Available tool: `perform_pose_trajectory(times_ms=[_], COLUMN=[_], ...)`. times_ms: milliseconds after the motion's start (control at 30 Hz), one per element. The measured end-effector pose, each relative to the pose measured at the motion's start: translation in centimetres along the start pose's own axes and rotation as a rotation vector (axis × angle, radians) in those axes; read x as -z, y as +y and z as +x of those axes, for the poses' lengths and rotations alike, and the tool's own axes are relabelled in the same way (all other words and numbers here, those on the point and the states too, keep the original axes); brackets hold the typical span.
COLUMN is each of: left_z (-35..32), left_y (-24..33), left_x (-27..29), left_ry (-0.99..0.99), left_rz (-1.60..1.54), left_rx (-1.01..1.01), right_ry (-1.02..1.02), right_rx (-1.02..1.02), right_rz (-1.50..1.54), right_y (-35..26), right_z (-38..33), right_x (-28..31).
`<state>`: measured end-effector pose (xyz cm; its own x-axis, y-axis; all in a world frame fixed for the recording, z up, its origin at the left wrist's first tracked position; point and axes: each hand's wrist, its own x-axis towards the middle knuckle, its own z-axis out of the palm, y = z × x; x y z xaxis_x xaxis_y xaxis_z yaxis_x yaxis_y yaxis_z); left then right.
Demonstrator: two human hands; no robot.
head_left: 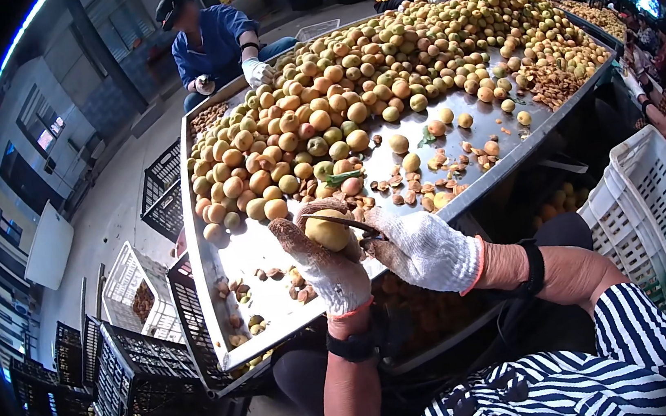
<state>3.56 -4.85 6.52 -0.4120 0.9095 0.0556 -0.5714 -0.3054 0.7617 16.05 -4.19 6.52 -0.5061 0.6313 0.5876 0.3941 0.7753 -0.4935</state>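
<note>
Yellow apricot gripped tight in our left hand; our right hand closed round knife, mid-cut. Scattered pits near metal table front edge marked done fruit; big apricot heap remained.

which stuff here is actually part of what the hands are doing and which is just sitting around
In use:
- left hand, gloved, holding a yellow fruit
- right hand, gloved, working a small blade into that fruit
- fruit heap on the metal table
- loose pits on the table

Lying about:
- black crates
- white basket
- co-worker in blue across the table
</note>
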Motion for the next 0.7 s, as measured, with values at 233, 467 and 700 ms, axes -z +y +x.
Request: perform_pose_trajectory(times_ms=[233,467,700], left_z=[2.6,2.9,0.6], left_y=[-3.4,0.3,0.9], left_x=[5.4,3.0,1.1], left_ry=[-0.047,-0.241,-0.316], left_rz=[0.846,0.153,-0.07], left_rx=[-0.714,-0.212,-0.016], right_ry=[-0.104,-0.323,0.018], right_rx=[-0.173,-0.189,0.072], right_rz=[0.18,0.049,0.167], right_y=[-1.0,-1.1,-0.1], right_z=[0.0,2.1,2.1], right_x=[-0.5,1.2,-0.2])
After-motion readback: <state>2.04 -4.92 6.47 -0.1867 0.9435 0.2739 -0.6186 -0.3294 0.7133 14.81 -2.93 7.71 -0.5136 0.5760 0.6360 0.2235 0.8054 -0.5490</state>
